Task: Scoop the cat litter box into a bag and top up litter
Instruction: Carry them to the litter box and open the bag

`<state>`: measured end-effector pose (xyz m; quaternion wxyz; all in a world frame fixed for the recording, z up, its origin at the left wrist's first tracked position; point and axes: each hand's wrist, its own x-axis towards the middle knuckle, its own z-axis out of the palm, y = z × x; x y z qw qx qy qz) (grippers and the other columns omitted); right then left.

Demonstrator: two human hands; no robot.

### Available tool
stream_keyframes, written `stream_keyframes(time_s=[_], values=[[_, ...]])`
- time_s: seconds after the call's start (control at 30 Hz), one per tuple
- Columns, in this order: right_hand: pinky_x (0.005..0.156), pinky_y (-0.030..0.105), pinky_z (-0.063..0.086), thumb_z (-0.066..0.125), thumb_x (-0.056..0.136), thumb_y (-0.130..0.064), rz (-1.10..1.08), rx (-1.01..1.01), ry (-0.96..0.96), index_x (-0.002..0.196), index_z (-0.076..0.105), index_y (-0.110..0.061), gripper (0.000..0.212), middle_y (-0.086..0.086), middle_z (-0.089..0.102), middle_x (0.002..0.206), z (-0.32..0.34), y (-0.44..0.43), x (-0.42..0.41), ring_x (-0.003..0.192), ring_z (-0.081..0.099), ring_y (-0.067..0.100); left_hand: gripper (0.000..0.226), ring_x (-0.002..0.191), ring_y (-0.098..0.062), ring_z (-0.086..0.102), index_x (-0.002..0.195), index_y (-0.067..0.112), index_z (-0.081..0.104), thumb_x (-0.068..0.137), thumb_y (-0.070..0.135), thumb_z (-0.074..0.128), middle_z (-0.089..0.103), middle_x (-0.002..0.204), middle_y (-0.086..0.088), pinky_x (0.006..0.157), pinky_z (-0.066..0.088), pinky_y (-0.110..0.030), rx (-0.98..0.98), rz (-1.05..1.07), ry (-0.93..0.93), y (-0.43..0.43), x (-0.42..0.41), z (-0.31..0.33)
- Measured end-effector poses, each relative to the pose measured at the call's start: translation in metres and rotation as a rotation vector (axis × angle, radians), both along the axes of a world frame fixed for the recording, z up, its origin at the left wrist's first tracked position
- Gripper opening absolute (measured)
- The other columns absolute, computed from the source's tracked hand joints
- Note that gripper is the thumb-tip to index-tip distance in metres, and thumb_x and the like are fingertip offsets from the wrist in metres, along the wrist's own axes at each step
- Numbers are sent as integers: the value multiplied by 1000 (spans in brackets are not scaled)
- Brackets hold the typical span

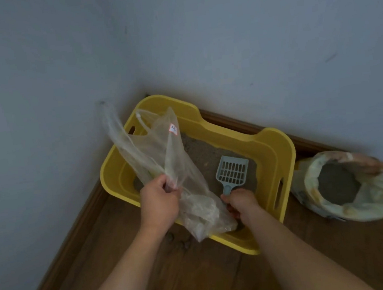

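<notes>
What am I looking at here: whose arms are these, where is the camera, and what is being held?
No machine here: a person works bare-handed, and the camera sits on their head, looking down. The left hand grips a clear plastic bag over a yellow litter box standing in a room corner on the wooden floor. The right hand holds the handle of a blue slotted scoop, whose head is over the litter inside the box. Right of the box stands an open sack of litter.
</notes>
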<state>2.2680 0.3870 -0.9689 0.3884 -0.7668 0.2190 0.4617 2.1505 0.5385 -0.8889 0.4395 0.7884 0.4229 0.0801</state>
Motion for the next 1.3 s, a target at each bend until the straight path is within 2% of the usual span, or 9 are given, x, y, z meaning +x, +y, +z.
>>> stream_keyframes(time_s=[0.13,0.3,0.4,0.53,0.7,0.83,0.97,1.1,1.3], values=[[60,34,49,69,90,-14,-5,-52,-15,80,63,-6,14,13,62,73,-4,-1,0,64,56,23,24,61,-21,56,69,1,54,83,7,73,56,65,-10,56,50,-39,-22,-2,-29,1,-2,2],[67,35,53,68,90,-16,71,-104,-42,75,64,-6,18,12,66,75,7,-5,1,67,59,23,42,53,-11,46,56,17,42,81,4,74,44,55,7,53,45,-35,-11,24,-70,1,-5,19],[72,36,53,66,92,-19,89,-99,-57,76,63,-7,20,11,64,75,20,-4,0,69,58,22,37,56,-15,50,59,12,45,80,5,75,48,58,-1,55,46,-33,-11,18,-75,2,-7,36],[65,34,51,67,91,-16,27,-46,-98,83,63,-7,13,10,64,76,40,-2,-5,68,58,22,28,59,-18,53,66,2,51,77,6,76,52,62,-9,57,47,-34,-10,15,-89,4,-12,53],[64,33,52,68,89,-14,-16,130,-187,103,63,-12,14,10,68,88,70,-1,-11,75,61,21,23,56,-16,56,69,1,56,77,5,77,56,62,-8,56,48,-33,-5,7,-133,1,-21,74],[71,35,53,71,89,-20,29,258,-253,109,64,-18,22,6,68,102,99,3,-17,87,64,20,24,59,-15,55,66,2,56,74,1,78,57,63,-14,56,49,-42,-31,22,-193,3,-29,88],[73,34,53,70,90,-24,105,366,-332,117,62,-17,29,3,68,101,127,8,-24,88,65,17,36,48,1,48,57,13,50,73,-3,79,52,51,11,50,42,-20,-93,44,-257,0,-37,106],[80,35,56,74,86,-30,150,437,-345,121,62,-18,39,0,70,105,150,13,-27,92,67,17,28,54,-3,60,63,8,59,72,-11,77,63,55,8,53,48,-20,-197,61,-360,-2,-48,123],[77,34,59,74,87,-28,178,607,-302,120,65,-18,36,2,74,103,187,15,-29,92,71,20,26,64,-10,69,71,10,68,71,-14,75,72,66,1,58,53,-21,-296,46,-446,0,-64,140]])
